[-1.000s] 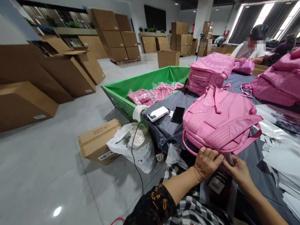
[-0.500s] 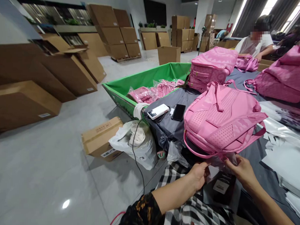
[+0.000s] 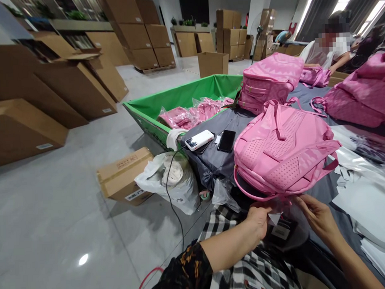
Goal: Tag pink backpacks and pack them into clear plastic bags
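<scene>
A pink backpack (image 3: pixel 293 145) lies on the grey-covered table, its straps and perforated back panel facing up. Just below its near edge, my left hand (image 3: pixel 257 220) pinches one side of a clear plastic bag (image 3: pixel 298 237). My right hand (image 3: pixel 316 214) grips the bag's other side with fingers closed near the backpack's edge. Through the film shows a dark piece bearing a white label (image 3: pixel 280 232). The fingertips of both hands are partly hidden by the backpack and the film.
White sheets (image 3: pixel 371 205) lie at right. A white power bank (image 3: pixel 199 140) and a black phone (image 3: pixel 226 141) rest left of the backpack. Beyond them, a green bin (image 3: pixel 141 114) holds wrapped pink items. Across the table, a person (image 3: pixel 331 47) handles a pink bag. More pink backpacks (image 3: pixel 269 80) stand behind.
My right hand has shifted slightly up and right, and the clear bag spreads wider between my hands. The labelled dark piece sits a little higher. The camera view has moved slightly.
</scene>
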